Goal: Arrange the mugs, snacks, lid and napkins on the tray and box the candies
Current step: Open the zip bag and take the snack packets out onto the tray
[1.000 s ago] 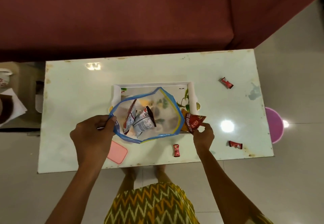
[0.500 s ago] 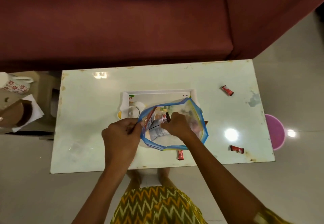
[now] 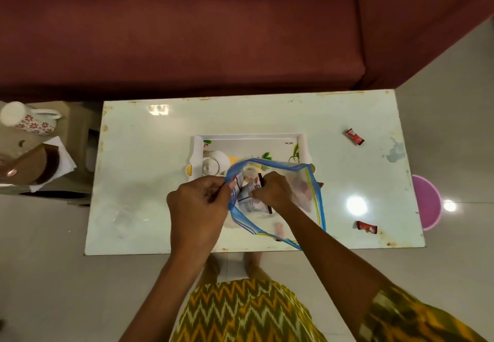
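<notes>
Head view: a glossy white table stands on a tiled floor before a maroon sofa. A white flower-printed tray lies at the table's centre, with a white round object at its left end; whether this is a lid or a mug cannot be told. A clear bag with a blue rim is held open over the tray's near half.

The left hand pinches the bag's rim at its left edge, fingers curled tight on the plastic. The right hand is inside the bag mouth, fingers closed round a silver snack packet that lies within the bag.

Two red candies rest on the bare table to the right, well apart: one far, one near. A third reddish shape shows blurred through the bag near the front edge.

On a low stand to the left are a flowered mug, lying tilted, and white napkins. A purple stool stands just beside the table's right end.
</notes>
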